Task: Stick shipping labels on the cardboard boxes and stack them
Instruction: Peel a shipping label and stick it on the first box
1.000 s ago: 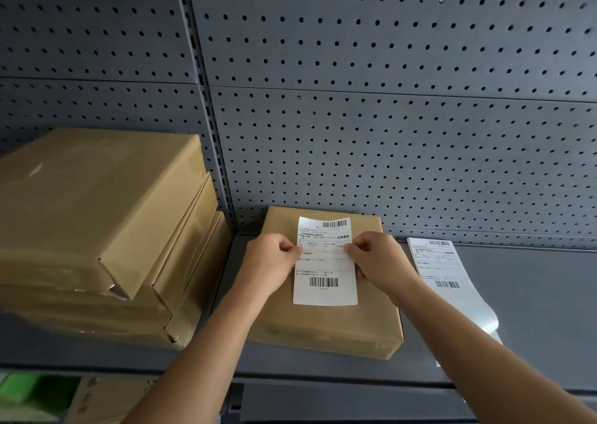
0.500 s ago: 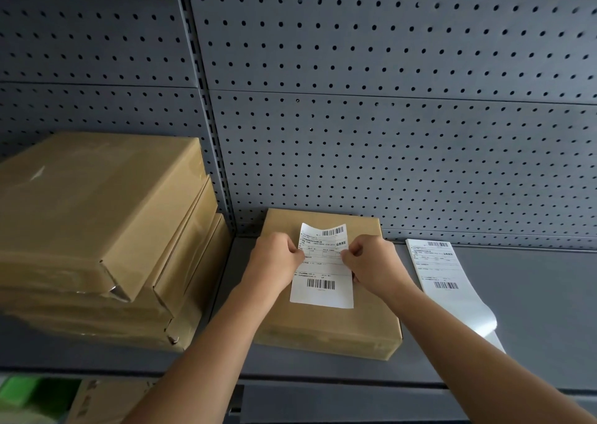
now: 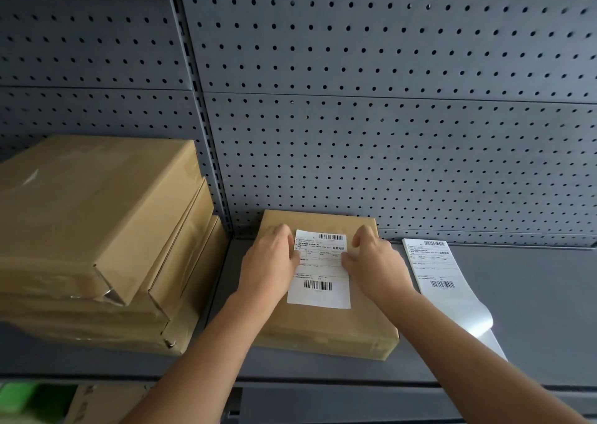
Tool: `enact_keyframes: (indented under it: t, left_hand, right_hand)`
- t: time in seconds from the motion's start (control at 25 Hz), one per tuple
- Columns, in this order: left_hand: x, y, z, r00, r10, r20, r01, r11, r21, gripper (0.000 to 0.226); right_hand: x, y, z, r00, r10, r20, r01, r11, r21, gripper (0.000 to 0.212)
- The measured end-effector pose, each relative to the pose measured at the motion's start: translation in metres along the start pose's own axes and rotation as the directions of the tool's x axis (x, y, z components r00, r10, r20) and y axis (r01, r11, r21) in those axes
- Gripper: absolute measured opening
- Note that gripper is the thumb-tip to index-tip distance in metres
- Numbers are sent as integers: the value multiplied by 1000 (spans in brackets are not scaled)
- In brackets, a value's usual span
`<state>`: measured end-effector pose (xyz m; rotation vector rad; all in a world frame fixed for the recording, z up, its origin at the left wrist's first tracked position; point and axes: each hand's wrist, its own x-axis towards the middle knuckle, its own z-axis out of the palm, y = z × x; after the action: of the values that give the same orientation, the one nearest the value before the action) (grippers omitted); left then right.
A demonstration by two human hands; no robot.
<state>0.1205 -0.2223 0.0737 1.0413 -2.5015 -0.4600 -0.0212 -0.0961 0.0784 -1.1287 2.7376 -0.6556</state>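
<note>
Shipping label (image 3: 319,270), white with 2 barcodes, lies flat on top of a cardboard box (image 3: 326,323) resting on the grey shelf (image 3: 533,310) against the pegboard back panel (image 3: 387,132). Head view: left hand (image 3: 269,267) and right hand (image 3: 376,263) press fingertips on the label's left and right edges, fingers bent, gripping nothing. A stack of 3 boxes (image 3: 97,229) sits left; a label strip (image 3: 442,281) lies right, its near end curling.

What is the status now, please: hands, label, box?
Left hand and right hand press the label flat on the box, one at each side edge. Stack of boxes to the left. Spare label strip to the right, apart from the box.
</note>
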Motion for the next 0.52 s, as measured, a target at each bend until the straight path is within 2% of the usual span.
enact_keyframes:
  t: [0.08,0.2,0.36,0.52]
  left_hand:
    - [0,-2,5,984,174,-35,-173,985,26,27]
    - [5,0,12,947,299,122,-310,946,90,49]
    - [8,-1,16,898,294,327,-362,916,170,58]
    - [8,-5,16,890,276,362,-364,910,201,59]
  right_hand:
    - [-5,2,5,980,-168,-107,163,985,-58,19]
    - [-4,2,20,916,-382,-119,371,922,-108,33]
    - [0,-4,34,907,-417,55,421,895,-148,57]
    - [2,1,39,909,-404,108,418,880,-225,70]
